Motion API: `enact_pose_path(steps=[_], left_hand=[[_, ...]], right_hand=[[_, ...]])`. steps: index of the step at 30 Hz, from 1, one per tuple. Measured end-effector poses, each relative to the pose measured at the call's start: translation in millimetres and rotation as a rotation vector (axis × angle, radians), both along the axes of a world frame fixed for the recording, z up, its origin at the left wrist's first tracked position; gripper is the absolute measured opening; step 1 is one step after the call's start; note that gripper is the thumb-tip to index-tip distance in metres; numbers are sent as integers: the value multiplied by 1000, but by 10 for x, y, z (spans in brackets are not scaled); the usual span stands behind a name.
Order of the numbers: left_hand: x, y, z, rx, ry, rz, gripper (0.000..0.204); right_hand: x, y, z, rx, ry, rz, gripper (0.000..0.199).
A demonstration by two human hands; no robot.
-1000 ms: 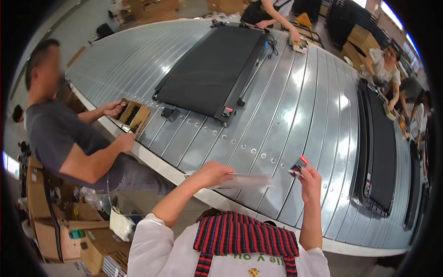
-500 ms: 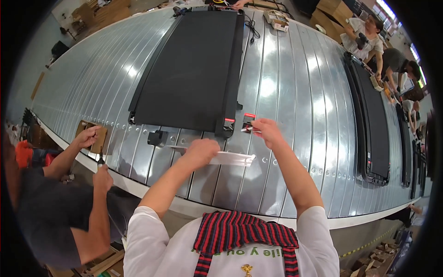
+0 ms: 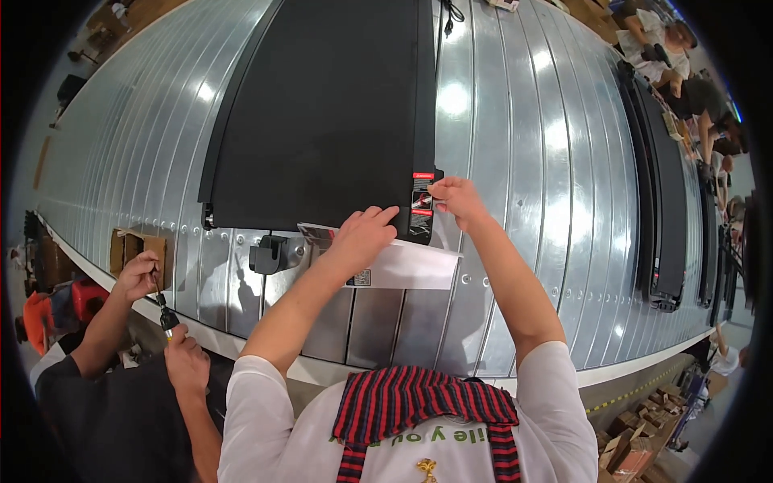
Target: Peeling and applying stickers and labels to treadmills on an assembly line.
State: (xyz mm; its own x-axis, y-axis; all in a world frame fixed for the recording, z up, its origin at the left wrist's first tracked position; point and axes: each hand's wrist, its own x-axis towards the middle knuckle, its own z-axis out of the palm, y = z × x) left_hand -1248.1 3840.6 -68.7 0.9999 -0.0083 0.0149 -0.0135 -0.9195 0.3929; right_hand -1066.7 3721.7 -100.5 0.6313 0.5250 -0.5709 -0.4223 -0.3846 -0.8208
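A black treadmill deck [image 3: 322, 121] lies on the metal table, its side rail running along the right edge. My right hand [image 3: 461, 201] pinches the right edge of a red, black and white sticker [image 3: 422, 183], which lies over the rail near its front end. Just below it, a similar label [image 3: 420, 220] is on the rail. My left hand [image 3: 364, 240] grips a white paper sheet [image 3: 415, 267] in front of the deck, fingers reaching the rail's corner; its thumb is hidden. A black plastic bracket [image 3: 270, 254] stands left of that hand.
At lower left a co-worker's hands hold a screwdriver-like tool [image 3: 166, 314] beside an open cardboard box [image 3: 138, 251]. Further treadmill decks [image 3: 656, 185] lie to the right, with people beyond them. A black cable [image 3: 452, 14] rests at the far end.
My right hand has brought the sticker left, from above the table onto the rail. My left hand has shifted toward the rail's corner with the sheet, which now shows wider. The view has moved nearer.
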Motion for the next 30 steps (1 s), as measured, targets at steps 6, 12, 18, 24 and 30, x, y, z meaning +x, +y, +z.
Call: enact_pose_path(steps=[6,12,18,24,30], left_hand=[[37,18,17,8,16,-28,2],[47,26,26,45,31,-23,3],[55,39,27,10,18,-33,3],[80,62,7,-1,4,-62,4],[230,22,51,10,32,-128,7]], right_hand=[[32,22,12,-9,17,48,10],[30,43,33,-25,-23,71,11],[67,39,-32,-15,-36,67,12],[45,56,2,-24,-35,36,12],[50,37,14,-29,-22,60,12]])
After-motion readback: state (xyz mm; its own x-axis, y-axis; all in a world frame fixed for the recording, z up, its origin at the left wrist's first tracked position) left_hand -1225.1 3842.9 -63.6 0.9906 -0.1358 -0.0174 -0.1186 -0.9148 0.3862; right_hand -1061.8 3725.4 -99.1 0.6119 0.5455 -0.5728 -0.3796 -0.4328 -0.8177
